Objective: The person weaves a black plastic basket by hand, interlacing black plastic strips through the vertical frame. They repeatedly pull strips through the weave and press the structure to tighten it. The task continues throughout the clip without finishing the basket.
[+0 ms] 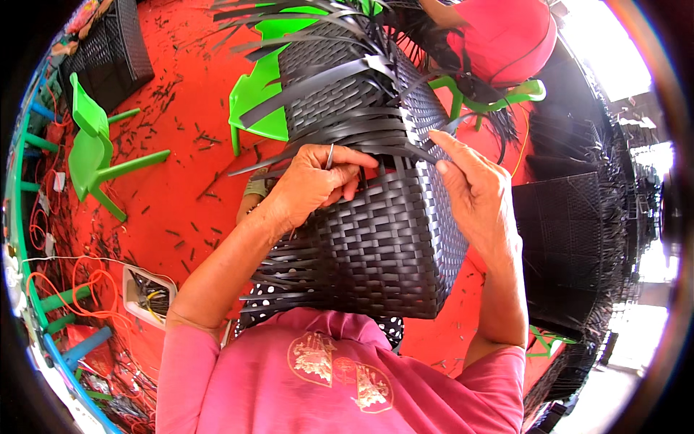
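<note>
A black woven plastic basket [383,246] stands between my forearms, with flat black strips [354,130] bunched loosely across its middle. My left hand [325,177] is at a gap in the weave. Its index finger stretches along the strips while the other fingers curl; what they hold, if anything, is hidden. A thin silver band [330,157] shows at those fingers. At the basket's right edge, thumb and index finger of my right hand [473,184] close about the end of a black strip. More loose strip ends [289,275] stick out at the lower left of the weave.
Green plastic chairs [90,148] stand on the red floor [181,181], where strip scraps lie scattered. Far right, a person in a red top [502,40] sits close to the work. Stacked black woven panels [560,239] line the right side. A pale bin [137,307] is at lower left.
</note>
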